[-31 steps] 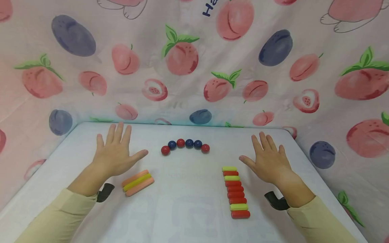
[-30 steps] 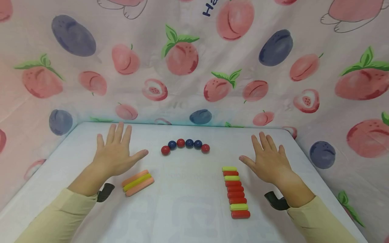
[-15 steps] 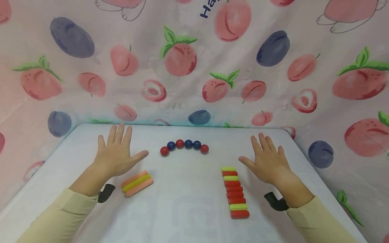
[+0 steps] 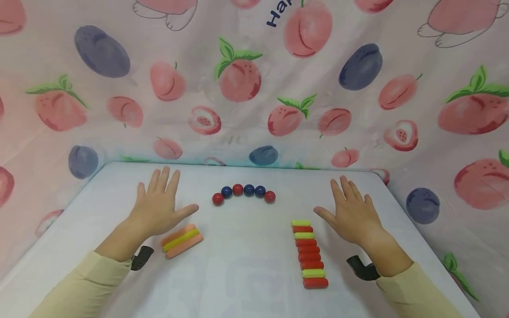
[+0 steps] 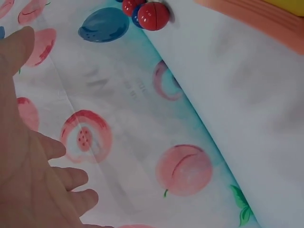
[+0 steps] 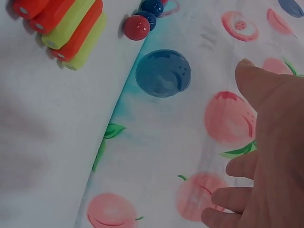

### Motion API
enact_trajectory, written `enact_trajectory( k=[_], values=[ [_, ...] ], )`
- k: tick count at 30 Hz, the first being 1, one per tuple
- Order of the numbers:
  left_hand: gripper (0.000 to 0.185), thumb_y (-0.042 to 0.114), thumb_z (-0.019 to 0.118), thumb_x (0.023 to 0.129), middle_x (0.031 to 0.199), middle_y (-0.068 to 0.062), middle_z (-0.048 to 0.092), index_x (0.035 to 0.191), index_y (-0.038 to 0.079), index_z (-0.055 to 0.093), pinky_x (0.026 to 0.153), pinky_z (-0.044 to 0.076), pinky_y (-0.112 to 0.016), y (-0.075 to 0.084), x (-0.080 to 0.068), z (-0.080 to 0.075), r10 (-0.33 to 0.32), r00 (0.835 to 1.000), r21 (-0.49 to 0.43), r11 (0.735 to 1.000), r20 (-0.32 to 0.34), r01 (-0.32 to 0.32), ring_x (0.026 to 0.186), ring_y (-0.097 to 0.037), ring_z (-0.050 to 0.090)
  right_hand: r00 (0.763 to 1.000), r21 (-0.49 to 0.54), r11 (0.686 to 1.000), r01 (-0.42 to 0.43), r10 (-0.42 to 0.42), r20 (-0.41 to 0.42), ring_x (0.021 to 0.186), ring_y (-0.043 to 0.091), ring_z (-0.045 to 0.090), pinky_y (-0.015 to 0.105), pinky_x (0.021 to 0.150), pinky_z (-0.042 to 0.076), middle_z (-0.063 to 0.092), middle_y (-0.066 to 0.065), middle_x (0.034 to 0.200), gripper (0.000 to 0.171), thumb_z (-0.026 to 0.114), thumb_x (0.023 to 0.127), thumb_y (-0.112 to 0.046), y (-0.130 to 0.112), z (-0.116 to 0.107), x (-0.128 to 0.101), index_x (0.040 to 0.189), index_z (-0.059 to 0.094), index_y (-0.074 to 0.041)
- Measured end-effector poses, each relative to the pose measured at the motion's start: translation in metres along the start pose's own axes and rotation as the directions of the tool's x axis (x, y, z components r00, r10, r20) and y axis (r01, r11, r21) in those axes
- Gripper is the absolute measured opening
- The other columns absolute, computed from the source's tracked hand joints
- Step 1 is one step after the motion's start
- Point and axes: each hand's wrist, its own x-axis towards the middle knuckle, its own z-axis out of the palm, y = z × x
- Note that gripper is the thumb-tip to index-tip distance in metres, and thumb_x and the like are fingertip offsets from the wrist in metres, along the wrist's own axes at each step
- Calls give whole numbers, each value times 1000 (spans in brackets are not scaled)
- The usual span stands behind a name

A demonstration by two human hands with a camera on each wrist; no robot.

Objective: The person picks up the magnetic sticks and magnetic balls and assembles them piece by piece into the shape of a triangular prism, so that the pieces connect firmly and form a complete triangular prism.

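Note:
My left hand (image 4: pixel 157 215) hovers with spread fingers at the left of the white table, holding nothing. Just below it, two orange sticks and a yellow stick (image 4: pixel 180 240) lie side by side at a slant. On the other side, my right hand (image 4: pixel 355 216), likewise spread and holding nothing, is beside a column of short red and yellow sticks (image 4: pixel 309 256). Between the hands, farther back, red and blue balls (image 4: pixel 249 190) form a shallow arc. The wrist views show the left palm (image 5: pixel 28 175) and the right palm (image 6: pixel 278 147) with nothing in them.
A fruit-printed cloth (image 4: pixel 191 88) hangs behind the white table (image 4: pixel 246 265) and along its sides. The table's far edge runs just beyond the fingertips. A black curved piece sits under each wrist, the left one (image 4: pixel 142 258) and the right one (image 4: pixel 362 268).
The left hand has shifted slightly right and closer to me. The head view has tilted a little. The right hand, sticks and balls keep their places.

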Motion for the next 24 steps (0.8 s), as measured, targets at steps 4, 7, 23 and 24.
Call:
enact_trajectory(
  k=[4,7,23,24],
  values=[
    [105,60,64,89,160,-32,8,156,-6,16,107,3,-76,-1,1,5,32,999,-17,999,-25,-32,146,-52,5,999,15,1000,28,-27,-37,140,52,23,74,104,24,22,34,156,90,65,93,-48,1,5,-2,152,27,9],
    [104,56,70,87,160,-31,13,155,-6,22,106,8,-76,-1,2,10,68,997,-19,997,-47,-69,146,-51,9,998,58,997,57,-55,-40,139,52,27,69,104,30,25,35,154,90,67,92,-46,1,8,-4,150,29,11],
    [72,31,80,87,153,-24,37,144,0,49,109,34,-58,11,37,40,159,987,-233,961,12,-152,140,-43,35,993,418,908,-7,-41,107,120,41,54,54,86,54,57,20,135,71,79,85,-37,-10,21,-30,143,52,-5],
    [68,30,79,88,153,-23,39,143,0,51,109,33,-57,12,39,42,161,987,-244,958,21,-151,140,-43,35,991,432,902,-16,-42,126,118,39,56,52,84,55,58,19,132,70,80,85,-36,-11,23,-32,142,53,-6]
  ],
)
